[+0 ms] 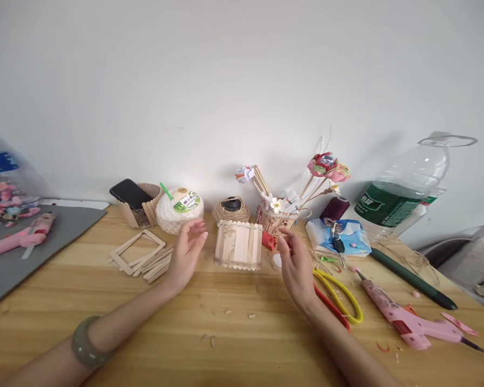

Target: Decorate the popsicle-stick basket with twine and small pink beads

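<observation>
A small box of popsicle sticks (pixel 240 246) stands upright on the wooden table, with twine along its top and bottom and a twine bow at its upper left corner. To its left my left hand (pixel 189 252) is raised, fingers apart and holding nothing, clear of the box. On the other side my right hand (pixel 295 264) hovers with its fingers loosely curved and nothing visible in them. Loose popsicle sticks (pixel 158 264) and a square stick frame (pixel 139 251) lie left of my left hand. Yellow-handled scissors (pixel 342 295) are beside my right wrist.
Behind the box stand a white coconut with a straw (pixel 180 209), a twine roll (pixel 230 208) and a holder with paper flowers (pixel 280 217). A pink glue gun (pixel 411 317) and a large plastic bottle (pixel 403 188) are at the right. Wood scraps dot the table (pixel 177 344).
</observation>
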The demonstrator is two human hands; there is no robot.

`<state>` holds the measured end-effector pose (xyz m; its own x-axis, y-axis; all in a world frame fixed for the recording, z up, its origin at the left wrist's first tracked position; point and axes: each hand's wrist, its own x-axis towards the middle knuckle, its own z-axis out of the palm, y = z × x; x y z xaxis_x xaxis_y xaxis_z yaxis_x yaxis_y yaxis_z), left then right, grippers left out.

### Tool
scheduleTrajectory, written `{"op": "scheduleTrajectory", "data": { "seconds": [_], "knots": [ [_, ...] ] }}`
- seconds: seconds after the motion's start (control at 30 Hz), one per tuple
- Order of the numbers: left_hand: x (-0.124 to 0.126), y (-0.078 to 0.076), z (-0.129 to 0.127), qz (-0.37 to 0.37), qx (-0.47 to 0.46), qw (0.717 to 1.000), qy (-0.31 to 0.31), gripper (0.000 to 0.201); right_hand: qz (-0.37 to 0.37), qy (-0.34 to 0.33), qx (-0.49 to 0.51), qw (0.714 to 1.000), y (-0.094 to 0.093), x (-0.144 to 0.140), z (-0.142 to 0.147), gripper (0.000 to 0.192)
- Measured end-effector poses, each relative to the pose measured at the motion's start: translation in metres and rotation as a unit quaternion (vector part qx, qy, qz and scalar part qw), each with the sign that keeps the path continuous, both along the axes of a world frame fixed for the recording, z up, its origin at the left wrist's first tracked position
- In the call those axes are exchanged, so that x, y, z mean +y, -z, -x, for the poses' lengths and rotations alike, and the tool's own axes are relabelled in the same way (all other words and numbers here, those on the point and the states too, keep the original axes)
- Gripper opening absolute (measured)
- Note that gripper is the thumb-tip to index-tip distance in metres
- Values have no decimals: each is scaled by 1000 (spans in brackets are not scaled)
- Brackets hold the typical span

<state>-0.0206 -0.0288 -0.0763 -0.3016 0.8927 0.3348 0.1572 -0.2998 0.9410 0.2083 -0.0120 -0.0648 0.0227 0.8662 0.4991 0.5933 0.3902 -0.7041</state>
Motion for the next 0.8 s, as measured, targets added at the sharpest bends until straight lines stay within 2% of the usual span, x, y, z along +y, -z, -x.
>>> {"op": "scheduleTrajectory", "data": {
  "seconds": [0.1,0.17,0.27,0.37,0.47,0.53,0.63,0.8],
  "knots": [
    [-1,-10,3,-14,18,1000,-16,27,-66,3,17,998,-7,1,-5,29],
    [-6,-18,3,-9,35,999,-6,22,-96,-5,15,995,-14,-1,-8,25],
    [-18,-27,4,16,66,997,28,19,-100,-58,-13,993,-24,-13,-9,20],
    [-33,-28,6,41,99,992,62,18,-58,-167,-75,981,-24,-34,-2,14],
    [-45,-23,9,72,130,983,105,16,18,-267,-143,953,-10,-56,10,12],
    [-50,-20,9,88,141,978,128,15,61,-281,-171,943,2,-67,19,12],
    [-54,-19,8,108,152,971,148,17,96,-267,-187,941,16,-73,29,9],
    [-55,-20,3,147,178,957,177,20,109,-260,-194,940,18,-69,34,8]
  ]
}}
